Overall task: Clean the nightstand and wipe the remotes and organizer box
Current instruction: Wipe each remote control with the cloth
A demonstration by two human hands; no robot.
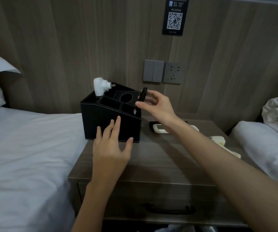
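A wood-grain nightstand [160, 161] with a dark drawer handle [170, 209] stands between two white-sheeted beds [26, 148]. The left hand [111, 148], fingers spread and straight, touches the front of the black organizer box [101, 121] at the nightstand's left rear. The right hand [158, 106] pinches a black remote [143, 95], held nearly upright over the box's right rim. A white remote [161, 128] lies flat behind that forearm, a pale cloth [221, 143] to its right. A white plug adapter [99, 86] stands in the box. Behind, a switch [153, 71], socket [173, 72] and QR sign [175, 19] mark the panelled wall.
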